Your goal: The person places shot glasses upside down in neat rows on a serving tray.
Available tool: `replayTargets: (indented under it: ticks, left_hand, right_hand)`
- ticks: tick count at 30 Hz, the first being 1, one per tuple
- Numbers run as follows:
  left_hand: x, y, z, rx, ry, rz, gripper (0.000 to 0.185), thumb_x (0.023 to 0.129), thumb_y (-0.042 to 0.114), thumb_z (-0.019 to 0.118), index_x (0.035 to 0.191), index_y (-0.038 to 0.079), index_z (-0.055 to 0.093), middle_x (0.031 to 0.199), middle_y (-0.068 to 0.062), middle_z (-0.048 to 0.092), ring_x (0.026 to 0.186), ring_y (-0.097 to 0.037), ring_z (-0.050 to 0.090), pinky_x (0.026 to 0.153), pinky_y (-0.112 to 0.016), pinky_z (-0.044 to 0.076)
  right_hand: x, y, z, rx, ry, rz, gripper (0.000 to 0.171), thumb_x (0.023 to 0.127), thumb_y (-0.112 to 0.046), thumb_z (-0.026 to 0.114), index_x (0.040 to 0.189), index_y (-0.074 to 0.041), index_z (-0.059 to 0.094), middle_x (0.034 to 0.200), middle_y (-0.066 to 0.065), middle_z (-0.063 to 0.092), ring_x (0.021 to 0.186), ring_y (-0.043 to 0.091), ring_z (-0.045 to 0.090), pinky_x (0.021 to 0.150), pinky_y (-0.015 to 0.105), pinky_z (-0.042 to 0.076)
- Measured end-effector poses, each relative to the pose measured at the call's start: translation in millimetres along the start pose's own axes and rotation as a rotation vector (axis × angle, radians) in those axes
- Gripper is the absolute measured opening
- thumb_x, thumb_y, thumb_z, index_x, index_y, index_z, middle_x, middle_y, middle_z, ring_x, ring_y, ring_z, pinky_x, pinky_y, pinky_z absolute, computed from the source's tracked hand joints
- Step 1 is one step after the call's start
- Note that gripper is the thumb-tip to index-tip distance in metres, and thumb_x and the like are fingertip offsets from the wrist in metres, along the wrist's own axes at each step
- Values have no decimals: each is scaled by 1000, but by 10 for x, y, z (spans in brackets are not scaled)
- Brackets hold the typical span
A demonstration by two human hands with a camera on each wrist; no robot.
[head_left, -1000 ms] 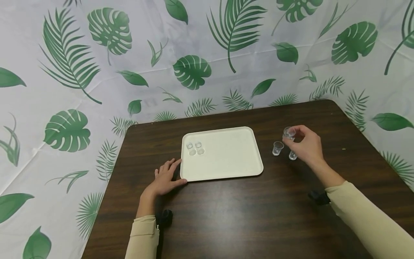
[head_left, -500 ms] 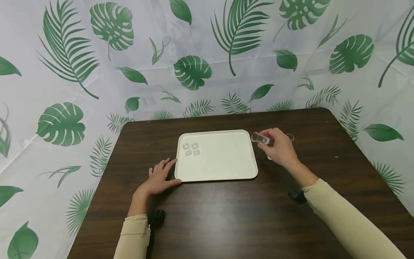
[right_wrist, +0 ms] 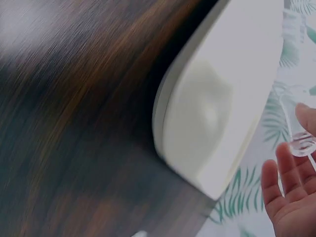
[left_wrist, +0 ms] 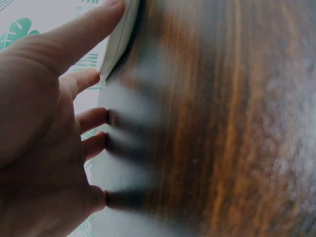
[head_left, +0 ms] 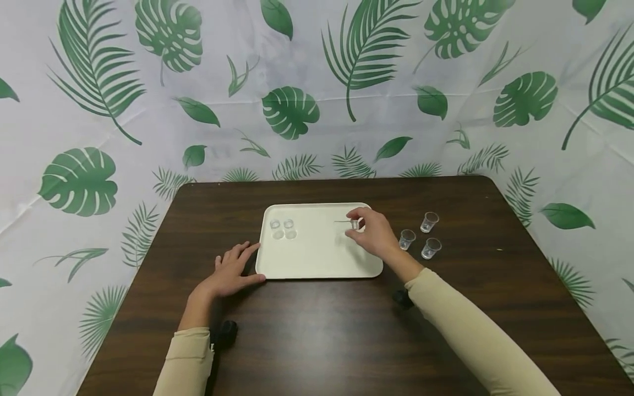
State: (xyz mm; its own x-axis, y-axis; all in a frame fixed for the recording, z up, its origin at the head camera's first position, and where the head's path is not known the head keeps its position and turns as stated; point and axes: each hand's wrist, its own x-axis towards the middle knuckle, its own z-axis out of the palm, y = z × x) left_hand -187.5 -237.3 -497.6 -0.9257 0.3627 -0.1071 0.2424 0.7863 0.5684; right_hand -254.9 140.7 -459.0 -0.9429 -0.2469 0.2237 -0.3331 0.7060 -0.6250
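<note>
Clear plastic is what you are handling: your right hand (head_left: pixel 373 235) pinches a small clear cup (head_left: pixel 354 224) between thumb and fingertips, holding it tipped on its side just above the right part of the cream tray (head_left: pixel 317 264). Four like cups (head_left: pixel 283 229) already sit in a tight cluster near the tray's left edge, while three more cups (head_left: pixel 420 236) stand on the dark wooden surface (head_left: pixel 346 330), just off the tray's right edge. Your left hand (head_left: pixel 229 272) lies flat and relaxed on the surface, fingers straight, its thumb against the tray's near left corner. By the look of it, you are mid-carry with one cup. Next, the move probably calls for righting or inverting it and setting it beside the cluster without knocking those already placed.
</note>
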Motion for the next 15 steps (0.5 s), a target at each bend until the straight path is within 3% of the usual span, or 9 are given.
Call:
replayTargets:
  ticks: [8,15]
  left_hand:
    - [24,-34,-87,11,-18,26,85,89,47,69,156,14,27,156,-24,18,138,-49,18,100,-75,3]
    - [-7,-48,-14,-5,4,23,85,89,46,70,155,13,28,155,-25,19,137,-49,19,99,-75,4]
  right_hand:
    - [117,-168,368,70,3,44,33,81,-9,78,113,-5,69,104,6,67,90,25,60,75,37,48]
    - [220,-334,585,-11,-30,3,34,84,-8,75,117,-11,70,103,3,63,87,20,57,76,35,46]
